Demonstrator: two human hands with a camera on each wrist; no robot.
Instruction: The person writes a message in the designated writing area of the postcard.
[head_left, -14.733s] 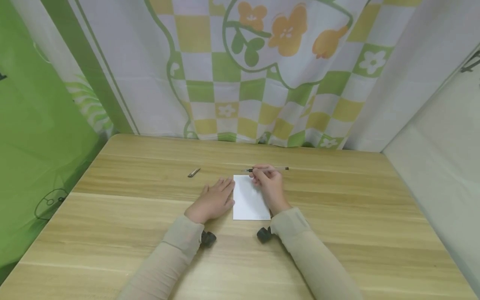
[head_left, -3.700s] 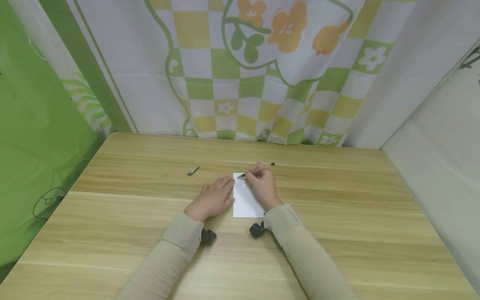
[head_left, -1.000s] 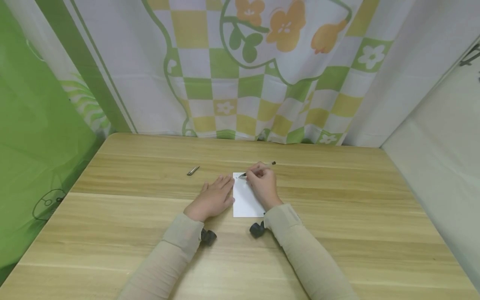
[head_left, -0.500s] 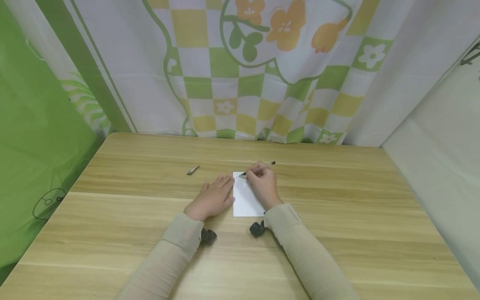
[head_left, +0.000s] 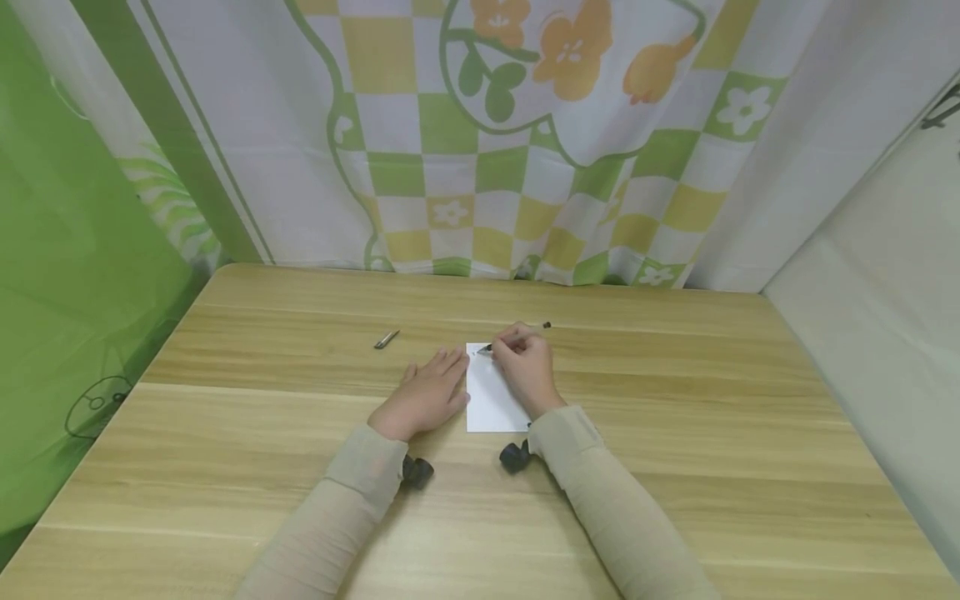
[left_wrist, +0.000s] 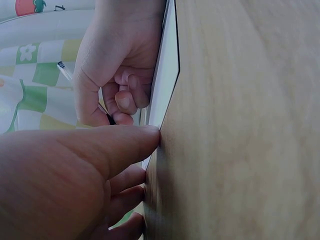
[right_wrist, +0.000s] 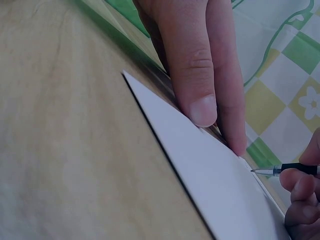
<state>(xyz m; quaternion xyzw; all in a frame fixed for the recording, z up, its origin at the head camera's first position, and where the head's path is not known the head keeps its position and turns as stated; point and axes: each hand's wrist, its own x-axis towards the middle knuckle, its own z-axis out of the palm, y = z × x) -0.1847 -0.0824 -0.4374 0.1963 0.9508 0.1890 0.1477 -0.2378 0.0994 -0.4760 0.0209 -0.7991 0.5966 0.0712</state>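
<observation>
A small white pad of paper (head_left: 491, 404) lies on the wooden table, with tiny dark marks near its top left corner. My left hand (head_left: 423, 400) lies flat beside it, thumb and fingertips touching the left edge; the left wrist view shows the thumb (left_wrist: 135, 137) on that edge. My right hand (head_left: 528, 373) pinches a clear-barrelled gel pen (head_left: 485, 349) with a black grip, tilted, its black end up to the right. In the right wrist view the pen's tip (right_wrist: 256, 171) is right at the paper's surface. A pen cap (head_left: 387, 340) lies left of the paper.
The wooden table (head_left: 712, 433) reaches back to a green, yellow and white checked curtain (head_left: 502, 175). Green cloth (head_left: 67, 250) hangs at the left, and a pale wall (head_left: 892, 250) stands at the right. Black wrist cameras (head_left: 417, 472) sit under both sleeves.
Earlier the pen lay level in my right hand over the paper's top edge; now its tip is down near the top left, where small marks have appeared. My left hand and the cap stay put.
</observation>
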